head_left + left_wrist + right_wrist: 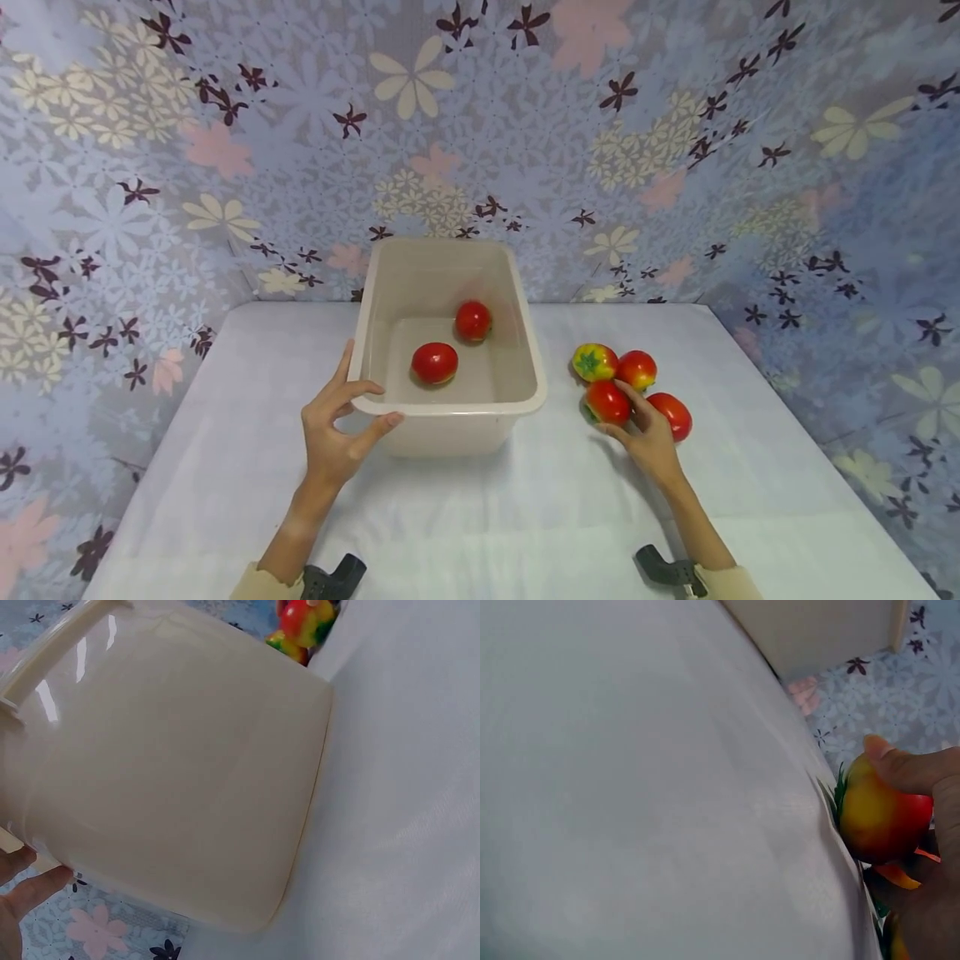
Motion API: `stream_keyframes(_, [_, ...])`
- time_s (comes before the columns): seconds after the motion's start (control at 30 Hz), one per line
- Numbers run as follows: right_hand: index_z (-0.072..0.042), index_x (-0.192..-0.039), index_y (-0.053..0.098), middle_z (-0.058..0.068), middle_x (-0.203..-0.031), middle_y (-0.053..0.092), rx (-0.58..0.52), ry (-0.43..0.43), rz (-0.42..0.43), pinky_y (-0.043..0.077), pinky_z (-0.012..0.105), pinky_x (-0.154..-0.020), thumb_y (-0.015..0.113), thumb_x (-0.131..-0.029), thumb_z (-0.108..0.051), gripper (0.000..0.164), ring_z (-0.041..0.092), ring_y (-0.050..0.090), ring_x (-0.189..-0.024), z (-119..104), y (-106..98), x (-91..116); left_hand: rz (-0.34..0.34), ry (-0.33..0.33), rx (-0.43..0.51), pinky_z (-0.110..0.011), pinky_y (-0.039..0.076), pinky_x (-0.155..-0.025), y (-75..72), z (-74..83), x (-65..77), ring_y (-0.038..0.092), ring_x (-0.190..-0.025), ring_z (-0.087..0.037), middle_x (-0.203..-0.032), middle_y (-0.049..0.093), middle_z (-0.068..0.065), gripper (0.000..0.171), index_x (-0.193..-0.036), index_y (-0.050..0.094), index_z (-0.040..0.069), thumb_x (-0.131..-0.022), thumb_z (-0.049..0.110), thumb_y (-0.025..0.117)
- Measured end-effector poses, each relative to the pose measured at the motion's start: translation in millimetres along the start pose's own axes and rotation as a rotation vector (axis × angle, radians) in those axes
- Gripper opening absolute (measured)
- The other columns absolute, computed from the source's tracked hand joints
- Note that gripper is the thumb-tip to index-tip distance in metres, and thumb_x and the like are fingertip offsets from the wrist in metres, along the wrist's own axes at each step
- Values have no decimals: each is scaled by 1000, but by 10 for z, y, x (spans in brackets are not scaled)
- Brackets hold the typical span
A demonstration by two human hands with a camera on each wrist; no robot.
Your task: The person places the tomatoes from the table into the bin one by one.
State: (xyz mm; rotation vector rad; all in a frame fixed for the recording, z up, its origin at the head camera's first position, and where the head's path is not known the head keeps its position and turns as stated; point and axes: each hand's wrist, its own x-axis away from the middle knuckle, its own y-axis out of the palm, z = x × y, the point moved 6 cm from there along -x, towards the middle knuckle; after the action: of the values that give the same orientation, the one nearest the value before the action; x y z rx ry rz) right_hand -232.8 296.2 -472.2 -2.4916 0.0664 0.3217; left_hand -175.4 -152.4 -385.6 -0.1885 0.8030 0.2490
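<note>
A beige plastic bin (450, 431) stands on the white table, with two red tomatoes (434, 363) lying inside on its floor. At its near left corner, my left hand (337, 425) grips the rim, fingers over the edge and thumb along the front. To the right of the bin, my right hand (649, 437) holds a red tomato (606, 403) between thumb and fingers. In the right wrist view this tomato (877, 814) shows a yellow-and-red side and a green leafy top, close over the tablecloth.
Close around the right hand lie a yellow-green tomato (595, 362), a red-and-yellow one (637, 369) and a red one (670, 416). A white cloth (465, 517) covers the table. Flower-patterned fabric (480, 150) rises behind the table and at both sides.
</note>
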Motion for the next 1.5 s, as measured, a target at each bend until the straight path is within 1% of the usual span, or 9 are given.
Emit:
stream_keyframes(0.17, [-14,-146,46,16,-146,48,-9,22,27,42,5,-90,80,-81,-15,73,39,45,-133,69,-81,-10,-2,19,17,-17,55,-76,40,17,-17,58,-115,-47,-146,46,-23,32,-88,70,1,-60,-8,82])
stream_keyframes(0.23, [-14,-145,47,16,-143,52,-8,18,55,41,2,-88,79,-81,-14,71,34,49,-131,71,-121,-16,2,28,18,-18,55,-76,50,22,-30,58,-113,-47,-145,46,-23,31,-88,70,0,-60,-7,82])
stream_keyframes(0.37, [-12,-141,51,17,-137,55,-78,3,114,42,3,-89,78,-81,-9,66,6,54,-119,30,-172,-22,8,31,11,-19,56,-75,42,23,-58,58,-114,-47,-145,47,-22,31,-88,70,0,-60,-6,82])
stream_keyframes(0.5, [-7,-140,52,17,-136,57,-163,-4,121,43,4,-91,78,-81,-5,64,-11,50,-113,-19,-174,59,19,16,13,-17,55,-76,22,29,5,59,-118,-38,-145,46,-22,31,-88,70,0,-60,-7,82])
stream_keyframes(0.63, [-2,-138,53,-1,-130,61,-200,-14,144,46,6,-89,77,-79,2,63,-11,53,-112,-45,-238,162,44,44,29,-16,55,-74,49,35,105,62,-119,-24,-142,48,-27,30,-86,70,0,-60,-3,83])
stream_keyframes(0.77, [1,-137,52,-14,-127,60,-248,-56,150,47,8,-89,74,-79,9,63,-8,54,-115,-95,-289,163,56,76,43,-17,56,-73,88,42,97,62,-119,-23,-141,48,-28,28,-87,70,0,-64,5,85])
stream_keyframes(1.0, [11,-134,50,-11,-126,62,-366,-152,145,49,12,-91,71,-75,19,62,-1,58,-115,-282,-257,59,72,90,38,-15,55,-74,32,34,21,60,-122,-24,-142,47,-27,29,-87,70,-1,-64,7,86])
stream_keyframes(1.17, [7,-136,50,-11,-130,61,-376,-176,166,47,12,-93,70,-77,18,63,-1,56,-120,-430,-315,-14,63,73,58,-19,56,-75,35,37,0,57,-125,-26,-145,45,-27,31,-89,69,-3,-61,-2,84])
stream_keyframes(1.5, [10,-138,46,-6,-134,59,-503,-248,69,49,18,-94,64,-83,16,58,6,57,-121,-854,-302,-137,65,86,33,-15,56,-72,55,62,23,58,-124,-24,-142,46,-29,30,-88,69,-2,-63,5,84])
